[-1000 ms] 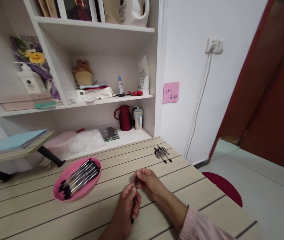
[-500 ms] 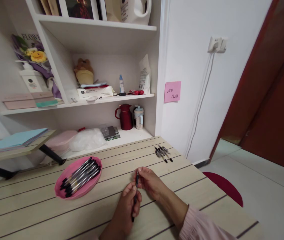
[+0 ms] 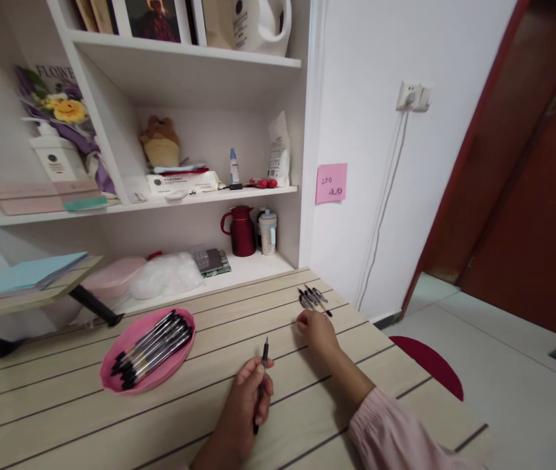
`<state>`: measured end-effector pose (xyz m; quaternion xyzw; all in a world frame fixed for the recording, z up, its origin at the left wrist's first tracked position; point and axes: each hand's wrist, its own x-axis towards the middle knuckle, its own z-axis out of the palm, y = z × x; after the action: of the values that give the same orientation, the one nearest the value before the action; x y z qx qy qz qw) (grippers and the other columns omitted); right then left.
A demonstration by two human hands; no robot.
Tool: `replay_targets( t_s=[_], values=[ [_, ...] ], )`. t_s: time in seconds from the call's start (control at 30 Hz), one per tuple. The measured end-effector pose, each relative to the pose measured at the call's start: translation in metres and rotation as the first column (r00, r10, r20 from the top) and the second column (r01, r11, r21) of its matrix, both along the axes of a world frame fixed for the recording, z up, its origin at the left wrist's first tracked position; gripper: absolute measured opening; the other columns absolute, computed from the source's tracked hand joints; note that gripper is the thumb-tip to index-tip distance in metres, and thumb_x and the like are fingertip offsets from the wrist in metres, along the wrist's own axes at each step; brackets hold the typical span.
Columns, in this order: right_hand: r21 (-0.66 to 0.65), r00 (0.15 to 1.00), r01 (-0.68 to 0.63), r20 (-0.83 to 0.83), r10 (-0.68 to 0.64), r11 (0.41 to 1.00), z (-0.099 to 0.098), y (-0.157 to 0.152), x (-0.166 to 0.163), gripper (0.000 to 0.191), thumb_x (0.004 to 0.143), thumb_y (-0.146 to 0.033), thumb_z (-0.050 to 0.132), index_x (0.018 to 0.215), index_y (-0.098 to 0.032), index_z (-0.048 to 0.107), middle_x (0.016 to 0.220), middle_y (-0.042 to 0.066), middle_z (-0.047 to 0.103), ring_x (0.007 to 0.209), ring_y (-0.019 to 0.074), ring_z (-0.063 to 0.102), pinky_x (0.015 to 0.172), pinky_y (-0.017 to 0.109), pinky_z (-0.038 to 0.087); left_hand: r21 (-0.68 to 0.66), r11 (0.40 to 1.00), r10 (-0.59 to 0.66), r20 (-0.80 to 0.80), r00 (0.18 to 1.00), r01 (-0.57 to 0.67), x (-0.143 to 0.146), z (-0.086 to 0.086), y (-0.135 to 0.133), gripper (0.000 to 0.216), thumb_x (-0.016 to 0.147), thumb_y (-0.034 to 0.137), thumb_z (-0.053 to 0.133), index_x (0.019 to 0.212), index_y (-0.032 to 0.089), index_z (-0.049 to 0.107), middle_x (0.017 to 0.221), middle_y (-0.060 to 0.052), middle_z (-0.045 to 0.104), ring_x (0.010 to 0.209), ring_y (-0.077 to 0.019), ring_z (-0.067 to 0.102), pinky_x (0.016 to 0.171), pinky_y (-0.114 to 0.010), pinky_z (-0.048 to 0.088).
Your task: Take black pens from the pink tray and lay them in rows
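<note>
My left hand [image 3: 246, 401] is closed round a slim dark pen [image 3: 264, 359], held over the table with its narrow pointed end up and away from me. My right hand [image 3: 318, 329] is curled with its fingers together, just in front of a small cluster of black and clear pens [image 3: 313, 297] at the table's far right. Whatever its fingertips may hold is hidden. To the left stands a pink oval basket [image 3: 106, 375], with several black-ended clear pens [image 3: 153, 349] lying side by side in it.
Behind the striped wooden table [image 3: 170, 431] is a white shelf unit with a red jug [image 3: 242, 232], a pale cup [image 3: 268, 234] and a plastic bag [image 3: 166, 275]. A small raised stand [image 3: 82, 277] is at left. A red round seat [image 3: 429, 365] shows beyond the right edge.
My right hand has left the pen's upper end and moved right and away, up to the pen cluster. My left hand keeps its hold on the pen, whose pointed end now shows.
</note>
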<state>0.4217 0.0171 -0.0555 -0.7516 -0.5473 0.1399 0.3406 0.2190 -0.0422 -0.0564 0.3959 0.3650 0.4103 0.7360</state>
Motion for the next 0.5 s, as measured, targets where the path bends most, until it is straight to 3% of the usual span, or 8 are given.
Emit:
replay_targets(
  t_s=[0.07,0.13,0.27,0.5],
  values=[
    [-0.083,0.973,0.011,0.229,0.008,0.997,-0.002,-0.001,0.008,0.02,0.073,-0.011,0.048,0.072,-0.017,0.067,0.081,0.011,0.067,0.08,0.0192,0.06,0.068,0.026,0.038,0.013,1.0,-0.006,-0.011,1.0,0.006,0.0,0.0,0.0,0.033,0.072,0.041,0.061,0.093,0.017,0.053,0.058,0.006,0.051,0.031,-0.0008,0.025,0.033,-0.018,0.011],
    [-0.127,0.948,0.007,0.317,0.034,0.992,-0.005,-0.001,0.012,0.025,0.073,-0.007,0.045,0.074,-0.015,0.068,0.086,0.013,0.067,0.084,0.0202,0.06,0.07,0.026,0.038,0.023,1.0,-0.011,-0.024,1.0,0.012,0.0,0.001,-0.001,0.033,0.073,0.041,0.06,0.094,0.017,0.053,0.058,0.006,0.051,0.032,-0.0009,0.025,0.033,-0.018,0.011],
    [-0.146,0.939,0.014,0.343,0.037,0.989,-0.005,0.001,0.019,0.028,0.075,-0.006,0.042,0.081,-0.014,0.068,0.087,0.014,0.066,0.084,0.0217,0.059,0.071,0.029,0.038,0.035,0.999,-0.023,-0.023,0.999,0.024,0.0,0.001,-0.002,0.032,0.074,0.041,0.059,0.093,0.017,0.053,0.059,0.006,0.05,0.031,-0.0007,0.025,0.033,-0.018,0.012],
    [-0.156,0.909,0.14,0.413,-0.064,0.978,0.0,0.017,0.035,0.025,0.084,-0.019,0.042,0.089,-0.02,0.066,0.095,0.011,0.065,0.086,0.0218,0.059,0.07,0.03,0.038,0.036,0.999,-0.022,-0.002,1.0,0.022,0.001,0.0,0.0,0.032,0.075,0.041,0.058,0.094,0.016,0.053,0.06,0.005,0.05,0.032,-0.0009,0.026,0.033,-0.018,0.013]
  ],
)
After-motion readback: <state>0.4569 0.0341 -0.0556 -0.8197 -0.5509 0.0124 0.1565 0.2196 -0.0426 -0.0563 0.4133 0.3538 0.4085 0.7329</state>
